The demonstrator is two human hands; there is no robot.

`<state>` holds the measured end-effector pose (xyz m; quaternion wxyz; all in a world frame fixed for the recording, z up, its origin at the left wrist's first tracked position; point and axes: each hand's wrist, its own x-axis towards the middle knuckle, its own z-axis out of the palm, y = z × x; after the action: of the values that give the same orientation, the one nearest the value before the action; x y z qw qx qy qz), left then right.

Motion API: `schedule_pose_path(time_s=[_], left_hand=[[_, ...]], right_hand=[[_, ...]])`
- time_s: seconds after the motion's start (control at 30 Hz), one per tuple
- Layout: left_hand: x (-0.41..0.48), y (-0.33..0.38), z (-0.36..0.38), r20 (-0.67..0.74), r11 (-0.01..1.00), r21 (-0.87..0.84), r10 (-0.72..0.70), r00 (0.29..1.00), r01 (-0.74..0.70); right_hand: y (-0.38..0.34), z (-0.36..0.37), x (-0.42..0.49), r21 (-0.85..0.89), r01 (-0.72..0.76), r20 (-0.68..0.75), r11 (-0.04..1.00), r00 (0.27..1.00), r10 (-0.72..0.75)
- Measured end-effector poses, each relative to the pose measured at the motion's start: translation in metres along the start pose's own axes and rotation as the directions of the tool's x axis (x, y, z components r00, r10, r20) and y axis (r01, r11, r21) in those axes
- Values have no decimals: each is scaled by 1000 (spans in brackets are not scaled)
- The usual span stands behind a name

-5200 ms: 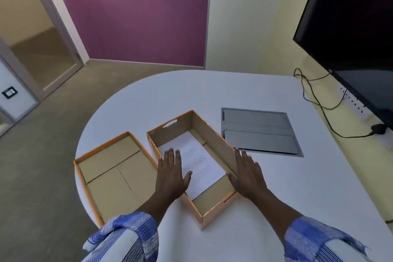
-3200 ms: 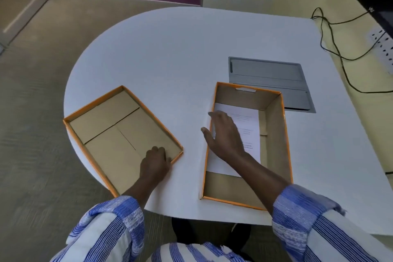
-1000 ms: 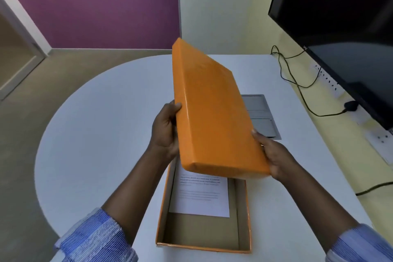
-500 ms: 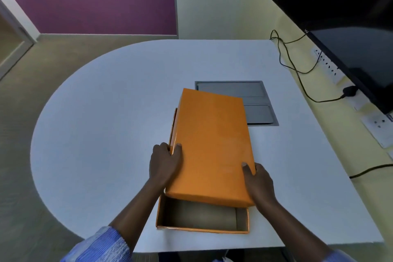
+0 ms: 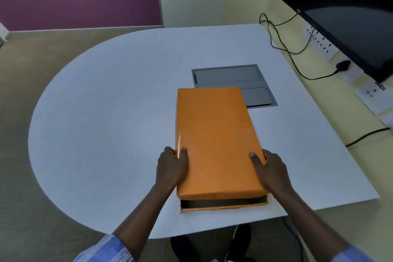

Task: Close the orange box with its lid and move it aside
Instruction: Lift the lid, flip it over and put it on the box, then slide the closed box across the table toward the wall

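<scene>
Lengthwise, lid [image 5: 214, 134] over orange box [image 5: 223, 204] points away from the person.

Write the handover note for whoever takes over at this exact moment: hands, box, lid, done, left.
Left hand: gripping the left edge of the glossy orange cardboard lid.
Right hand: gripping the lid's right edge.
The lid lies over the orange cardboard box on the white rounded table, but sits too far forward; a dark gap shows at the box's near end.
Done: lid placed on top.
Left: draw the lid back to cover the near end, press it down, then move the closed box aside.
</scene>
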<state>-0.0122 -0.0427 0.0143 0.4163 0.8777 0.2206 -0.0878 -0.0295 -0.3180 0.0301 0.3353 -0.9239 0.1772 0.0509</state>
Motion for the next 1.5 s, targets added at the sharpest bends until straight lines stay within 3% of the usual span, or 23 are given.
schedule_pose_path(time_s=[0.3,0.5,0.7,0.93,1.07,1.33,1.5], left_hand=[[-28,-10,-3,100,998,61,1,995,-7],[-61,-17,-9,191,997,54,-61,980,52],[-88,-25,-20,356,989,27,-144,923,144],[-106,-27,-9,319,975,-46,-192,928,217],[-112,-28,-8,313,957,-111,-222,923,268],[-119,-37,-1,296,962,-131,-194,935,241],[-118,-46,7,272,963,-123,-200,941,240]], right_hand=[[14,-9,-17,-48,-91,142,995,985,97],[27,-18,-35,100,-134,253,986,962,105],[43,-42,-49,123,-130,461,984,886,60],[51,-41,-54,70,-125,506,990,860,72],[58,-43,-57,131,-166,529,977,845,73],[69,-39,-58,172,-256,567,951,815,117],[71,-35,-60,70,-251,574,965,802,167]])
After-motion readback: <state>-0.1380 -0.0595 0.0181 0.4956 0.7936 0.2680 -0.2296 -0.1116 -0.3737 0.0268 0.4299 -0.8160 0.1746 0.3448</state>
